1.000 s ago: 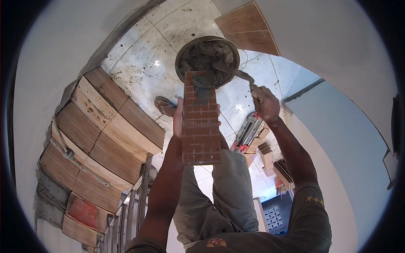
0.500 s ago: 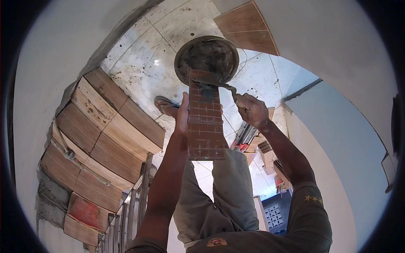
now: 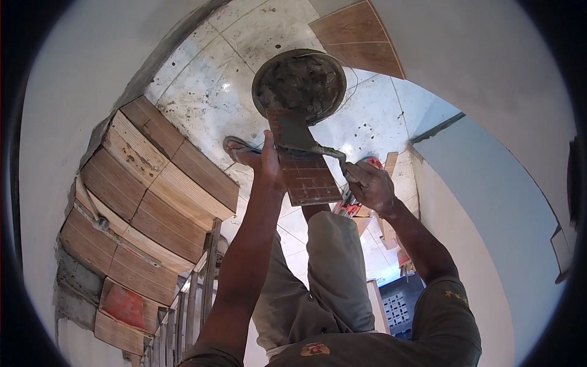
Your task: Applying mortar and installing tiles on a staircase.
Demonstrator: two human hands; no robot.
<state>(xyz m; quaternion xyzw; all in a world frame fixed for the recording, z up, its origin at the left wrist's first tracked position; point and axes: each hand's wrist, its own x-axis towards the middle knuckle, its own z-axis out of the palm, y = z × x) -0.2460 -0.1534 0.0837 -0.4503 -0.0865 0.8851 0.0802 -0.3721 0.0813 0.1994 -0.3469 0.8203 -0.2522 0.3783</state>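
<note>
My left hand (image 3: pixel 271 164) grips the left edge of a long narrow tile (image 3: pixel 312 183), its reddish-brown gridded back facing up. Wet grey mortar (image 3: pixel 290 129) coats the far part of that back. In my right hand (image 3: pixel 372 188) is a trowel (image 3: pixel 332 151), held by its handle, its blade lying across the tile at the mortar's near edge. Just beyond the tile's far end stands a round bucket (image 3: pixel 259 76) of grey mortar; the tile overlaps its near rim in view.
Wood-look tiles cover steps (image 3: pixel 168 214) on the left, with a metal railing (image 3: pixel 189 300) beside them. A wood-look tile piece (image 3: pixel 356 38) lies at the far wall. My sandalled foot (image 3: pixel 243 151) is on the spattered floor (image 3: pixel 208 92). Tools and tile pieces lie right of my legs.
The trowel and my right hand have come nearer to me along the tile, and mortar now covers its far part. The tile has tilted, its near end shifting right and away from me.
</note>
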